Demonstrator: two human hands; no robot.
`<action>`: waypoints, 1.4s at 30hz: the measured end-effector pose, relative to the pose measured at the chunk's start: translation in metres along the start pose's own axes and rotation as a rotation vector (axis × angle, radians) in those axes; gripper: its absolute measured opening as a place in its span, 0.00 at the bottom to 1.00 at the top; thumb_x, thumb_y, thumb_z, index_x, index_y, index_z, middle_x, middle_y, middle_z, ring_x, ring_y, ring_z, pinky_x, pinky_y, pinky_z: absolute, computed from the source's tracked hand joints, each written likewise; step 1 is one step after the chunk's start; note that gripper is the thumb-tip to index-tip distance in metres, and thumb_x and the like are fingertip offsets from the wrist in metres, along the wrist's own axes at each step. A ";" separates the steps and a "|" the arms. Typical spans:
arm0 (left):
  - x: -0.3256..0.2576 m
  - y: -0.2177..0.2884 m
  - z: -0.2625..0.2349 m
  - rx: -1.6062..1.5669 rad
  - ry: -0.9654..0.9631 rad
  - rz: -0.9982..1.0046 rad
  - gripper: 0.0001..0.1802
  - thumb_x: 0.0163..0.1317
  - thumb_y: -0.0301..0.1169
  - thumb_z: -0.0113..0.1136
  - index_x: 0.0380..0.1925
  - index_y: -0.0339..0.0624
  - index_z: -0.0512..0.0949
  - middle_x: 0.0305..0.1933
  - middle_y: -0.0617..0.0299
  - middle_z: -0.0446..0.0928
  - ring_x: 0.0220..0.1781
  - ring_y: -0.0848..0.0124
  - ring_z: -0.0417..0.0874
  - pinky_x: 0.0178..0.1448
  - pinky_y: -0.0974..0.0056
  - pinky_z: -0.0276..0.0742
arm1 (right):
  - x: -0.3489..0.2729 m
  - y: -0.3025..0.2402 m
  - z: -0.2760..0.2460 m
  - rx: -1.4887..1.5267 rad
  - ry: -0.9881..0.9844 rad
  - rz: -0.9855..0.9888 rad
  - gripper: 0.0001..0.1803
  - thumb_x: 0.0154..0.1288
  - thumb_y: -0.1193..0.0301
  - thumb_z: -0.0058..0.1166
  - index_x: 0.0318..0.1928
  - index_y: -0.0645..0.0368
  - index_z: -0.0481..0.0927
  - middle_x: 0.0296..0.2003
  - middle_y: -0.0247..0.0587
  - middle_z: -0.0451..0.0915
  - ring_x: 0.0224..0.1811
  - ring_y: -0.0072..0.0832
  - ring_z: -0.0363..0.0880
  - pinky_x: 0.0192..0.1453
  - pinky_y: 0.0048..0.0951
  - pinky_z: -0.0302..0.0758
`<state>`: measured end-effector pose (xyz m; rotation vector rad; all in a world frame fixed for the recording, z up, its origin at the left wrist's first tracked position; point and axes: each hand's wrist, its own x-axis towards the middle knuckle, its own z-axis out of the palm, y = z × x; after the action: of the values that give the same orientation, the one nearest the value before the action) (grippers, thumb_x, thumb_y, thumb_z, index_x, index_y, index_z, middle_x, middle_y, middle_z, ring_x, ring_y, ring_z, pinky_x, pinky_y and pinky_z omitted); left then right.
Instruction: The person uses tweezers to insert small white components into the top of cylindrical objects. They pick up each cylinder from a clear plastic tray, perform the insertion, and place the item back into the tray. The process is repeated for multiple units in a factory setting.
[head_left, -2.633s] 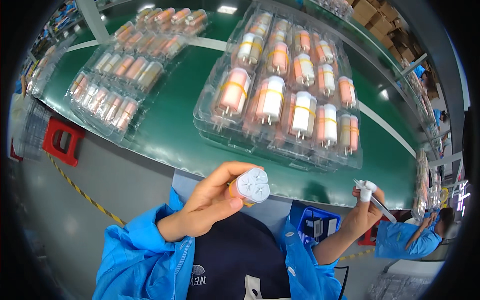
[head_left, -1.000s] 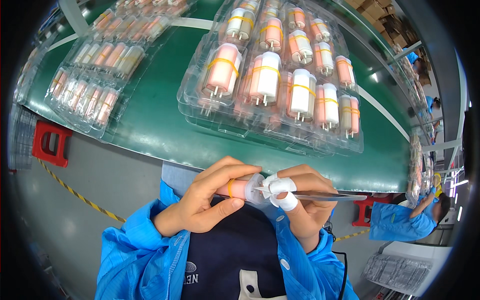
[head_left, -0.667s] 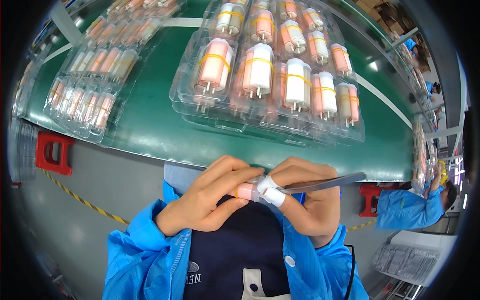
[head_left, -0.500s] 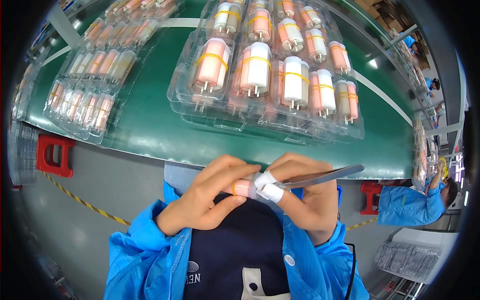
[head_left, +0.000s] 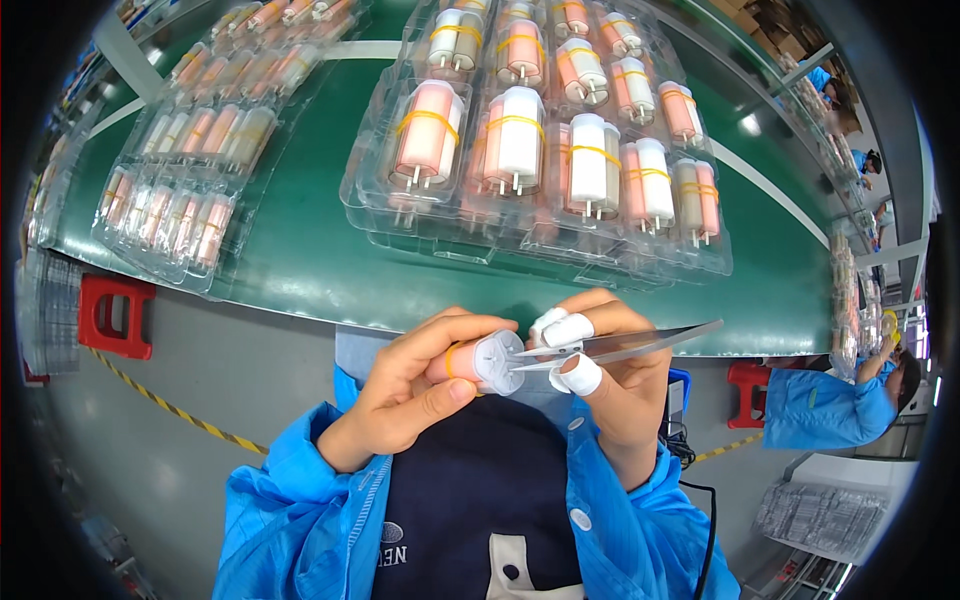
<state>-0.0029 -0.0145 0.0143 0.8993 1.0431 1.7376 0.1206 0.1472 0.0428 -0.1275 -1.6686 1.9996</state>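
Observation:
My left hand (head_left: 392, 395) is wrapped round a short pink cylinder bundle (head_left: 462, 362) with a yellow rubber band about it. Its pale, round end faces right, toward my other hand. In my right hand (head_left: 632, 395) is a pair of metal tweezers (head_left: 640, 346), pinched between thumb and fingers that carry white wraps. The slim tips point left and reach the bundle's end face; whether they grip anything there is too small to tell. Beyond both hands, a clear plastic tray (head_left: 470, 245) holds several banded pink, white and grey cylinders with short pins.
The green table (head_left: 290, 240) has its near edge just beyond my hands. More filled clear trays (head_left: 165, 225) stand at the left. Red stools (head_left: 115, 315) are by the table. At the right, a person in a blue jacket (head_left: 825, 405) works near stacked trays (head_left: 820, 515).
The tweezers' tips have come into view at the bundle, whose end face now shows more openly. My right hand has drawn slightly away to the right, its fingers more spread.

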 end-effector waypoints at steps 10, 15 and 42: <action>0.001 -0.002 -0.001 0.081 -0.017 0.063 0.26 0.64 0.35 0.53 0.59 0.29 0.67 0.50 0.55 0.70 0.51 0.69 0.72 0.55 0.66 0.66 | -0.002 -0.003 0.004 -0.154 0.071 -0.103 0.11 0.53 0.82 0.62 0.39 0.66 0.82 0.34 0.48 0.82 0.35 0.30 0.83 0.37 0.26 0.79; 0.002 -0.004 -0.002 0.156 -0.014 0.095 0.26 0.64 0.35 0.54 0.57 0.29 0.68 0.48 0.54 0.71 0.50 0.68 0.72 0.56 0.66 0.66 | -0.001 -0.005 0.003 -0.280 0.045 -0.105 0.10 0.52 0.81 0.63 0.38 0.65 0.83 0.33 0.47 0.83 0.34 0.29 0.83 0.36 0.25 0.78; 0.004 -0.010 -0.004 0.440 0.004 0.263 0.24 0.62 0.33 0.56 0.54 0.26 0.71 0.43 0.49 0.73 0.42 0.61 0.76 0.47 0.63 0.72 | 0.010 -0.016 0.005 -0.495 -0.108 -0.072 0.06 0.53 0.82 0.57 0.33 0.66 0.81 0.29 0.46 0.81 0.28 0.29 0.82 0.31 0.25 0.76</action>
<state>-0.0050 -0.0091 0.0041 1.3586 1.3914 1.7482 0.1154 0.1492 0.0613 -0.1330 -2.1764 1.5282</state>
